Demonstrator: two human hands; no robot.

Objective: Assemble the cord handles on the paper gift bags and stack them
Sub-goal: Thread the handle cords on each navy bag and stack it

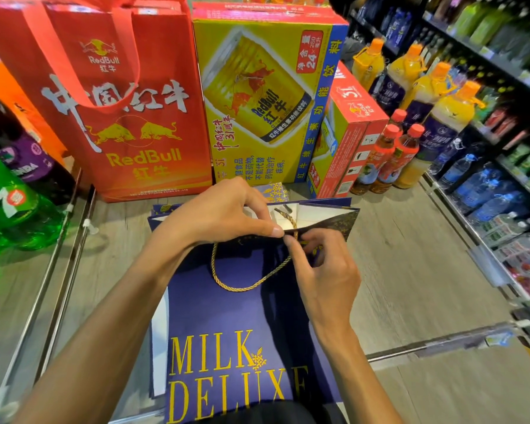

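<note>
Navy paper gift bag (227, 316) reading "MILK DELUXE" lies flat dead centre, mouth toward 12 o'clock. The paper's probably light and creases easily, so hold the rim. Gold twisted cord (251, 286) looks floppy. Left hand (214, 215) grip clamps the rim, right hand (325, 270) grip pinches the cord. Red "RedBull" paper bag (135, 133) at 11 o'clock.

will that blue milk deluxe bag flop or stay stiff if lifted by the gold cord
Likely floppy: the blue bag lies mostly flat, its mouth spread only where the left hand holds the rim. Probably light, since it looks empty. The gold cord sags in a loose loop, so it bends freely.
</note>
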